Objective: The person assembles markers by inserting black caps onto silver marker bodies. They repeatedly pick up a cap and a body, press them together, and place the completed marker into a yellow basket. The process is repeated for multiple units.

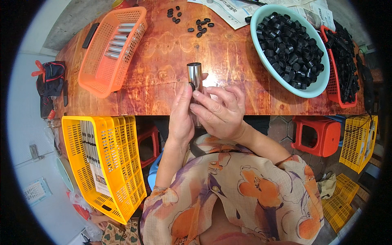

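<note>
We hold one metal tube (194,75) upright over the near edge of the table (163,61). Left hand (181,116) is wrapped around the tube, thumb pressing a small black cap (191,86) against its side. Right hand (218,110) is curled around the tube from the other side. Done, by our read: a handful of tubes lie in the orange basket (112,51) left of the tube. Left: the bowl (322,79) of black caps right of it looks nearly full.
</note>
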A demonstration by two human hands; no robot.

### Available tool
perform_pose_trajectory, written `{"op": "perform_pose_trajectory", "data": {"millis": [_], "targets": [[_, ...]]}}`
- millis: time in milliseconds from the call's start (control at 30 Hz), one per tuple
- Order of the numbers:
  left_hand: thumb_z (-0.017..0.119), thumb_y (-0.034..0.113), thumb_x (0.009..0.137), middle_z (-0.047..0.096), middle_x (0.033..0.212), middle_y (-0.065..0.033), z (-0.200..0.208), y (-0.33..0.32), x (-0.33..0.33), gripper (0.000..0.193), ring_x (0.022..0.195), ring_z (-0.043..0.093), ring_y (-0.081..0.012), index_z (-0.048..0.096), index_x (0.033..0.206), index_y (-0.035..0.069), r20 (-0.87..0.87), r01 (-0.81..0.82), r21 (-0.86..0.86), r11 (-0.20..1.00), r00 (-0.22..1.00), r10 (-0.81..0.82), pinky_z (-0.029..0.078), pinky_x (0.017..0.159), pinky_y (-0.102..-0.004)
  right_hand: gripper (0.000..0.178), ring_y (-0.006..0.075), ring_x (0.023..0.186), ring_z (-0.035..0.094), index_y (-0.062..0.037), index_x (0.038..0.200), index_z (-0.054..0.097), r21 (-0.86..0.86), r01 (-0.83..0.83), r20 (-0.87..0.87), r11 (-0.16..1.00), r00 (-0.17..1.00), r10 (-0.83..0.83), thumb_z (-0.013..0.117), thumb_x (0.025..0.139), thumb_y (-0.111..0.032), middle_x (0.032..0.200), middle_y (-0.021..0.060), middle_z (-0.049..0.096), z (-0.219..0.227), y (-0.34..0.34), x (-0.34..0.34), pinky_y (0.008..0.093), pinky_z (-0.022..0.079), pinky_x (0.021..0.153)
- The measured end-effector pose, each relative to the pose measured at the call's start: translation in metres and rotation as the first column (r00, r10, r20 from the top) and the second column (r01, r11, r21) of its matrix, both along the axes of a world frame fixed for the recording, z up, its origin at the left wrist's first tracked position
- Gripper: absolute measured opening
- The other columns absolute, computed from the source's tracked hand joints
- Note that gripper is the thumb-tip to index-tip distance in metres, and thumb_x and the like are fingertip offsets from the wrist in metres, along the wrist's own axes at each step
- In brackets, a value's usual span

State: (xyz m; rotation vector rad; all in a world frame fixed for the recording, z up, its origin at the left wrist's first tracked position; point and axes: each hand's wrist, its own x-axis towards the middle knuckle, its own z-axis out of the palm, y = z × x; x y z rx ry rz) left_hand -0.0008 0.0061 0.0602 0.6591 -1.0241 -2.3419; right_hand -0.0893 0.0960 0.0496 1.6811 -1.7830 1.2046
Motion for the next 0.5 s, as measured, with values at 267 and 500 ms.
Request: {"op": "perform_pose_trajectory", "data": {"millis": [267,500], "targets": [[0.040,0.030,0.098,0.056,0.111,-0.0071,-0.001,-0.002,0.001,0.041,0.091,0.053,-0.0103,0.048,0.124,-0.001,0.006,-0.006,0.005,1.000,1.000,0.006,0.044,0.085,-0.0249,0.018,0.0190,0.094,0.058,-0.0121,0.092,0.065,0.015,-0.099,0.101,0.995,0.990,0.097,0.064,0.074,-0.013,0.103,0.0002,0.064,0.003,-0.001,0.000,0.0390,0.037,0.084],[0.048,0.027,0.095,0.056,0.086,-0.0049,-0.002,-0.007,0.004,0.034,0.074,0.051,-0.0102,0.052,0.116,0.000,-0.045,-0.006,-0.012,1.000,0.999,0.006,0.044,0.067,-0.0223,0.022,0.0238,0.088,0.058,-0.0083,0.095,0.064,-0.083,-0.098,0.320,0.992,0.940,0.119,0.066,0.073,-0.006,0.095,0.0063,0.063,0.002,-0.005,-0.014,0.0370,0.042,0.079]]}}
